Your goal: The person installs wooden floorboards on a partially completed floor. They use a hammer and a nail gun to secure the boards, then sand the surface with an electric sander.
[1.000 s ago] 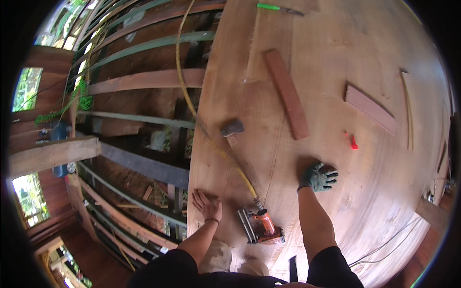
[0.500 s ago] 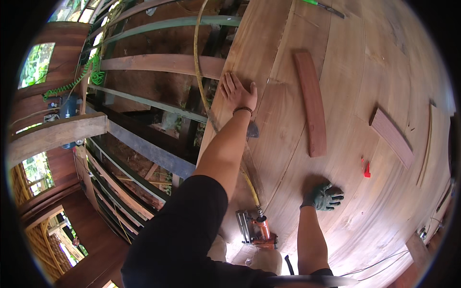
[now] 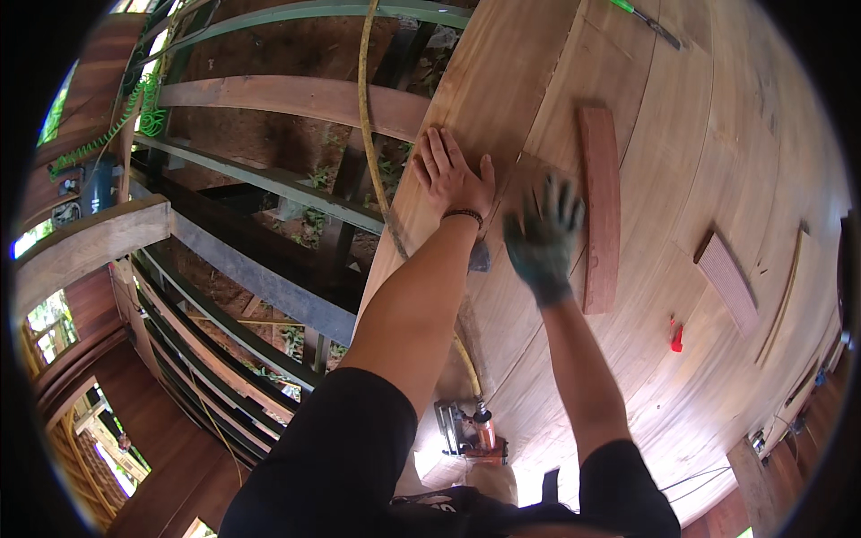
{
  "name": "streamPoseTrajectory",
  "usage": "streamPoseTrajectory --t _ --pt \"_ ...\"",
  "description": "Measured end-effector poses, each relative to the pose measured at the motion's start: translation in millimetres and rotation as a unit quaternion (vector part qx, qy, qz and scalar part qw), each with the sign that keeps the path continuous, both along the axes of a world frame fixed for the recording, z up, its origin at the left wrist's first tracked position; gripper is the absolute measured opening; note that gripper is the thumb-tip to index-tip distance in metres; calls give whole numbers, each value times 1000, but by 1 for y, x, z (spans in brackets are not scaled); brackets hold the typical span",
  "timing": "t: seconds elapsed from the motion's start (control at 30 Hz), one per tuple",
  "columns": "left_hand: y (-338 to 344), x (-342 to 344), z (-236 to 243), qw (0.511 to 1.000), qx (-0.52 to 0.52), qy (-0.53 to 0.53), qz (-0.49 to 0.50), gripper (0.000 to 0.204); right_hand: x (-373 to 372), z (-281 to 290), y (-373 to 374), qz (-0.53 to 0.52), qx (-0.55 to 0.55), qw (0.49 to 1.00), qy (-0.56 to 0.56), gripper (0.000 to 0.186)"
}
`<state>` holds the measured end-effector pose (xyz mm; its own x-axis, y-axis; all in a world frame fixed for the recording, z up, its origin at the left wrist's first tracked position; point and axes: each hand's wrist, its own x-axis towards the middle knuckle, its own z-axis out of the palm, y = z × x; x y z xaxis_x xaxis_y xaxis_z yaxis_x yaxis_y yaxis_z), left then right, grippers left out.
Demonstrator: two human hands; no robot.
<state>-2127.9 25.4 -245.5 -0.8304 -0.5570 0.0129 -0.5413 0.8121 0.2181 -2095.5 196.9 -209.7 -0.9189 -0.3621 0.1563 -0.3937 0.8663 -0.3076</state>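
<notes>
Floorboards [image 3: 682, 161] of pale planed wood are filling the right and centre of the downward fisheye view, ending at a raw edge where open joists [image 3: 269, 94] are showing bare earth far below. The bare left hand [image 3: 455, 175] is lying flat on the outermost board, right at that edge, fingers [image 3: 439, 148] spread wide and holding nothing. The gloved right hand [image 3: 541, 235] is hovering or landing just beside it; it is blurred, its fingers appearing splayed and empty, though the blur is making that hard to confirm. A dark hammer head [image 3: 479, 258], or something like it, is peeking out between the two wrists.

A loose reddish board [image 3: 599, 206] is lying just right of the glove, with a shorter ribbed offcut [image 3: 728, 281] farther right and a small red object [image 3: 676, 334] near it. A yellow hose [image 3: 370, 134] is running along the floor's edge down toward an orange flooring nailer [image 3: 475, 433] resting near the person's knees.

Judging from this, the main risk is the drop: the person is leaning weight onto a board at the open edge, and a slip or an unfastened plank could be tipping them toward the gap. The hose could also be snagging a knee or dragging the nailer.
</notes>
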Motion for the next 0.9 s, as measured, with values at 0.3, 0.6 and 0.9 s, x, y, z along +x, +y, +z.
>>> streamPoseTrajectory --t 0.3,0.6,0.9 --pt "-5 -7 6 1000 13 -20 3 93 -40 -8 -37 12 83 996 42 60" --pt "-5 -22 0 1000 19 3 2 95 -80 -14 -43 -30 71 994 83 54" --pt "-6 -26 5 1000 7 -28 -3 97 -138 -26 -1 133 -19 987 94 26"
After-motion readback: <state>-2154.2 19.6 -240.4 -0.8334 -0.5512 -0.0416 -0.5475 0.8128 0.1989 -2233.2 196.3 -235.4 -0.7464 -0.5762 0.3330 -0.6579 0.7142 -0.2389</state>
